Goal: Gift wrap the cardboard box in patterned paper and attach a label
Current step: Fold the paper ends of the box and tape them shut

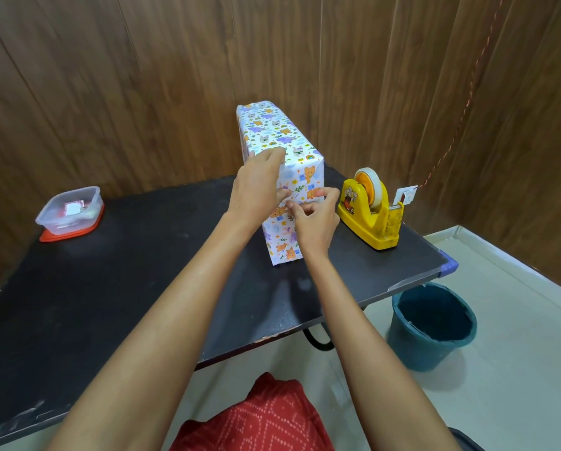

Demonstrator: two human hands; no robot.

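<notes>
Arms: both bare forearms reach forward over the near edge of the black tabletop (136, 275) and meet at the near end of the parcel, the left one lying further over the dark surface.
Left hand (258, 187): its back faces the camera and its fingers are curled over the top near-left corner of the wrapped box, gripping it. The thumb is hidden.
Right hand (316, 219): lower, against the middle of the near end face. The fingers are curled, and the thumb and forefinger pinch the patterned paper where the folded flaps meet. The forefinger tip points towards the right edge of that face. Whether tape lies under the fingers cannot be told.
Wrapped box (272, 131): a tall narrow box in white paper printed with orange bears, purple animals and rainbows. It stands upright right of the tabletop's middle, its long side running towards the far edge.
Patterned paper: it covers every visible face. The top is smooth, and the near end shows diagonal fold lines converging at the middle.
Label: a small white tag on red twisted string (407, 194) sits by the right edge of the tabletop, apart from the box.
Dispenser: a yellow plastic tape dispenser with a white roll (370, 216) stands just right of the box.
Container: a clear plastic tub on a red lid (70, 209) stands near the far left corner.
Bucket: a teal plastic bucket (432, 323) stands on the floor off the near right corner.
</notes>
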